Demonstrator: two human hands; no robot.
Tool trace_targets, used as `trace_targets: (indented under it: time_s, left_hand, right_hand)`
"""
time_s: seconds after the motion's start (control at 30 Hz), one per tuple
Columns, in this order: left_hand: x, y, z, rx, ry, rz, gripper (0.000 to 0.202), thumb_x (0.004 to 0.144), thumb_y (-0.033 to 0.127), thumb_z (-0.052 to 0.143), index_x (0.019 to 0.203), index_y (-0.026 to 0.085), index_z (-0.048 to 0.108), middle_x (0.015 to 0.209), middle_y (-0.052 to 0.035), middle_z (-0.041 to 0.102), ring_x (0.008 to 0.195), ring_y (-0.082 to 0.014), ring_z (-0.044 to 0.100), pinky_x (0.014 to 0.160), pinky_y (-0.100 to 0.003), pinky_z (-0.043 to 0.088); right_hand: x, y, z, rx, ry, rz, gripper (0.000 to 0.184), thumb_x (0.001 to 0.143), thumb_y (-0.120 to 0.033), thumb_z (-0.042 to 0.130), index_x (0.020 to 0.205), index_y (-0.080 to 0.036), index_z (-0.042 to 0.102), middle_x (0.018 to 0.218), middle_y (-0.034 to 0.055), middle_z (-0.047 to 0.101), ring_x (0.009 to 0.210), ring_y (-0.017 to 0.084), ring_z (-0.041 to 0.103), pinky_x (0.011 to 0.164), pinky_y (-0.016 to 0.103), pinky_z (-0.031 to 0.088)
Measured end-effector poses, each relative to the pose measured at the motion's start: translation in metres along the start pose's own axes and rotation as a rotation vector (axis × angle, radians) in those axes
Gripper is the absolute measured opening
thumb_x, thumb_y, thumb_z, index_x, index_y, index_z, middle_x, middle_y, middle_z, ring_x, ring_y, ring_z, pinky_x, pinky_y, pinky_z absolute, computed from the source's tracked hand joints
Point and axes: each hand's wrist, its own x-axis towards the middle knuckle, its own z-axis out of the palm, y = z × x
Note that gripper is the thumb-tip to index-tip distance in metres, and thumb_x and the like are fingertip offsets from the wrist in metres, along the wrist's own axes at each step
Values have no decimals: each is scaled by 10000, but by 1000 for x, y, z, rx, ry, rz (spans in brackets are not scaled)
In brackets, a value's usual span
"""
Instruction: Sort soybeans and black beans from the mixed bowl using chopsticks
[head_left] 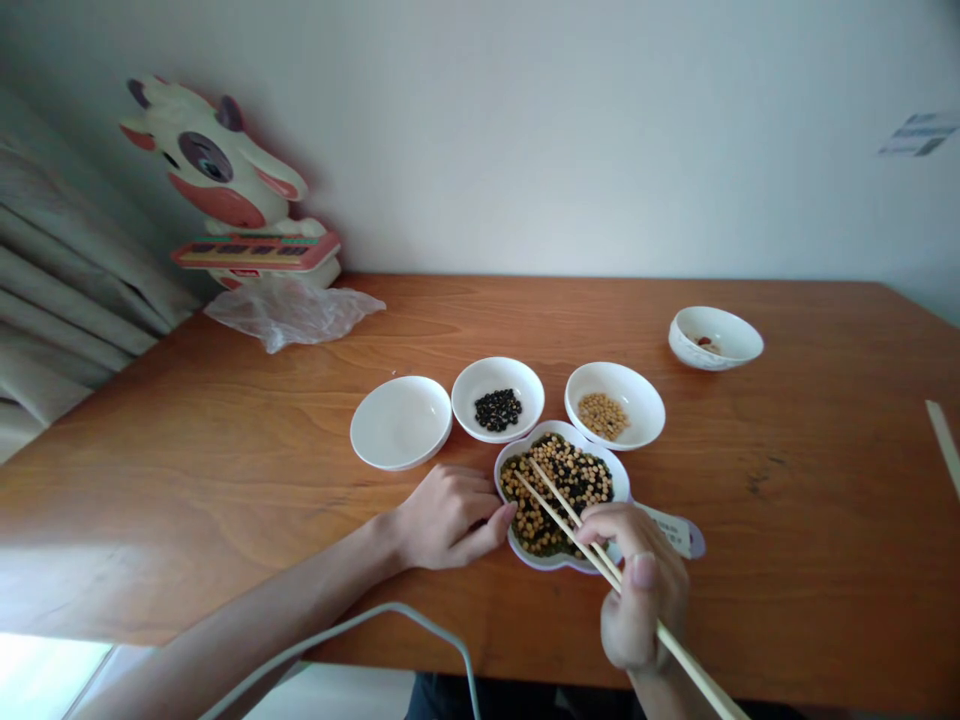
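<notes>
My right hand (641, 590) grips a pair of wooden chopsticks (694, 665). Their tips rest among black and yellow beans (559, 480) mixed over a green layer in a shallow, scalloped dish (564, 565) with a handle. At the dish's left rim, my left hand (457, 515) is closed, its thumb laid on the edge and its other fingers curled down, partly hidden. Behind the dish, a white bowl (491, 372) contains black beans (498, 410), and another bowl (645, 400) contains yellow beans (602, 415). A third white bowl (401, 420), at the left, shows nothing inside.
Farther back on the wooden table (810, 500) stands a white bowl (716, 345) with small reddish bits. A cow-shaped toy keyboard (259, 250) and a clear plastic bag (300, 315) are at the back left. A pale cable (390, 608) loops in front of my left arm.
</notes>
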Motion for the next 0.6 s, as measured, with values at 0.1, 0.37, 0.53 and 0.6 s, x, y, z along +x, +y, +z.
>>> trace_targets:
  time_s: [0.1,0.37,0.53,0.6]
  left_hand:
    - [0,0,-1,-1,6,0,453,1091,267,414,654,199,512,652,-11,599,574,-139,528,593,-349,343]
    - [2,0,-1,-1,9,7,452,1093,267,414,662,196,528,662,-15,605,585,-138,537,597,-342,354]
    - [1,0,-1,1,9,7,451,1093,264,417,663,197,538,662,-13,604,588,-138,544,593,-339,366]
    - [1,0,-1,-1,9,8,446,1091,261,422,667,198,541,666,-13,607,593,-138,550,593,-340,371]
  right_hand:
    - [1,1,1,18,39,1,515,1099,-411,240,881,-219,665,853,55,695,806,206,658,702,369,470]
    - [-3,2,3,68,77,56,635,1090,-542,148,850,-227,644,819,58,671,792,217,649,695,385,477]
    - [-1,-3,8,-6,82,72,630,1096,-535,164,852,-226,655,821,57,674,801,215,638,669,367,450]
    - [0,-4,9,-21,90,62,609,1104,-498,179,842,-222,655,815,55,677,794,209,633,678,363,448]
